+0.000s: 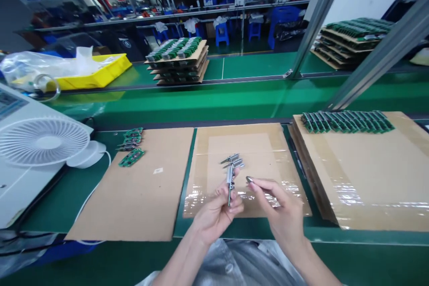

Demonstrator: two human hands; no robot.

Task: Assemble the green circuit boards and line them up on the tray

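gripping a metal pin [230,182] upright in the left hand [219,208], right hand [281,208] pinching a small metal piece [249,179] at its 3 o'clock, loose pins [232,160] at 12 o'clock on taped cardboard [264,143]

Green workbench [234,98], metal shelving [201,9] behind, blue stools [221,33], ceiling lights.

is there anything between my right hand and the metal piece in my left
Nothing visible. The left hand holds the slim metal piece upright over the taped cardboard sheet, and the right hand is close beside it, fingertips pointing at it across an open gap.
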